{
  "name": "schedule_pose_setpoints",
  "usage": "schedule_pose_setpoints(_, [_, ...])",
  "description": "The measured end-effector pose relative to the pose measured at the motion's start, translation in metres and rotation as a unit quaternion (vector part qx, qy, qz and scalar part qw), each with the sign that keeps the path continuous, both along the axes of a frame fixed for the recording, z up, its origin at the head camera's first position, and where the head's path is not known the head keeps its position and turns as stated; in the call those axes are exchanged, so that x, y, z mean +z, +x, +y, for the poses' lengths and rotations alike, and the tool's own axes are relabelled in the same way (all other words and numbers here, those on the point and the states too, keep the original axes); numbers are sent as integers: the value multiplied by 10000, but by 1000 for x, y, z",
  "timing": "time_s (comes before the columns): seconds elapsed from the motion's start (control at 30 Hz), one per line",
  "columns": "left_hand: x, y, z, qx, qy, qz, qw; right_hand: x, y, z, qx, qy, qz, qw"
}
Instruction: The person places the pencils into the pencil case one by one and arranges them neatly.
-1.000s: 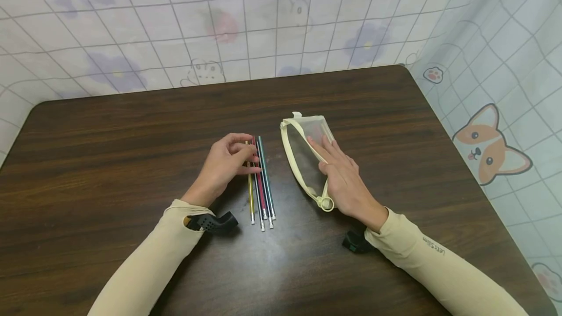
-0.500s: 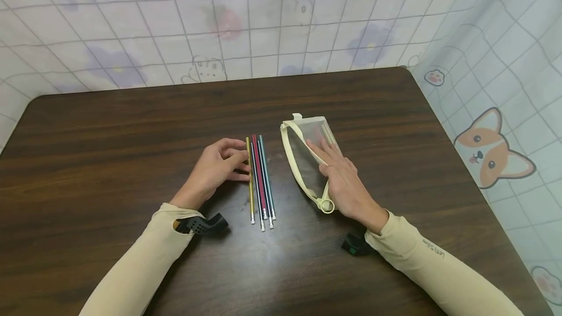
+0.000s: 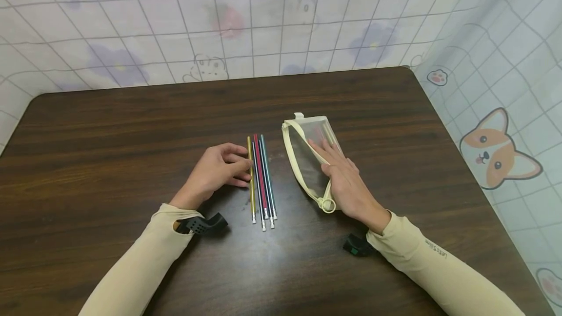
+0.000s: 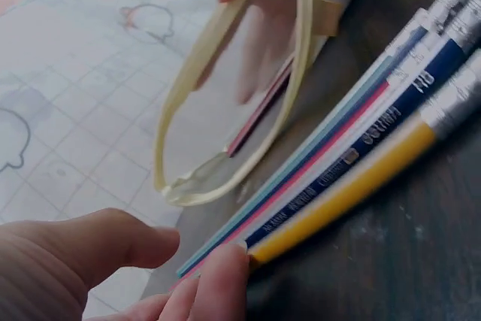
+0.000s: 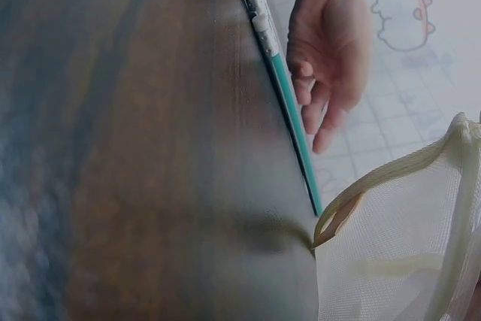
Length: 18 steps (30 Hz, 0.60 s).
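Status of the work: the mesh pouch (image 3: pixel 311 172) lies on the table (image 3: pixel 131 160), right of the pencils, with its zip bands spread apart. Opening the pouch therefore counts as done. Five pencils lie outside it, side by side, eraser ends toward the person: a yellow pencil (image 3: pixel 252 194), two dark blue ones, a red pencil (image 3: pixel 261 177) and a teal pencil (image 3: pixel 268 179). In the left wrist view, a dark red stick (image 4: pixel 259 109) shows within the pouch opening; it appears to be inside, which suggests that loading is under way. If so, the five outside remain.

Left hand (image 3: pixel 216 168): positioned at the yellow pencil, fingers at its far half. A gap separates thumb and fingers, and no pencil is lifted. Firm contact cannot be confirmed.

Right hand (image 3: pixel 349 187): fingers extended over the right side of the pouch, thumb by the rim. The hand appears to steady the pouch; the pictures do not show how hard it presses.
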<state>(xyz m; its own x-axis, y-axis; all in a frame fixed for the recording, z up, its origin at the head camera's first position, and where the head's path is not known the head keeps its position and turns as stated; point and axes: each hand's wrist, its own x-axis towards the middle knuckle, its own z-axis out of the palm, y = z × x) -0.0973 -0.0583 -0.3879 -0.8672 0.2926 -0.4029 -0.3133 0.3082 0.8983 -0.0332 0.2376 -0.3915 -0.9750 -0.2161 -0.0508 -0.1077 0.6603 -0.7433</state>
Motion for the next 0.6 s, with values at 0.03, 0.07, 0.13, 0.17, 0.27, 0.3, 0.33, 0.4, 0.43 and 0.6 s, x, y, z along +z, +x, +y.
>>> schedule_pose_setpoints(0.03, [0,1,1,-28,-97,99,9999,0,0,0,-1,-7,-1,10000])
schedule_pose_setpoints(0.07, [0,2,2,-55,-231,212,9995,0,0,0,4,-9,3,10000])
schedule_pose_setpoints(0.13, [0,4,4,-105,-552,458,9974,0,-1,1,17,-19,6,10000])
schedule_pose_setpoints(0.17, [0,5,6,-135,-731,572,9956,0,-1,1,25,-20,8,10000])
schedule_pose_setpoints(0.27, [2,7,10,-210,-1235,849,9885,0,-1,1,37,-21,19,10000])
schedule_pose_setpoints(0.3, [2,7,11,-225,-1362,910,9862,0,-1,1,34,-27,19,10000])
schedule_pose_setpoints(0.33, [3,8,12,-247,-1485,962,9839,0,-1,1,26,-36,19,10000])
schedule_pose_setpoints(0.4, [4,7,14,-286,-1667,1048,9800,0,0,1,15,-48,22,10000])
schedule_pose_setpoints(0.43, [4,7,15,-305,-1744,1081,9782,0,0,1,5,-62,16,10000])
schedule_pose_setpoints(0.6, [6,5,16,-333,-1907,1117,9747,1,0,1,-5,-77,-12,10000])
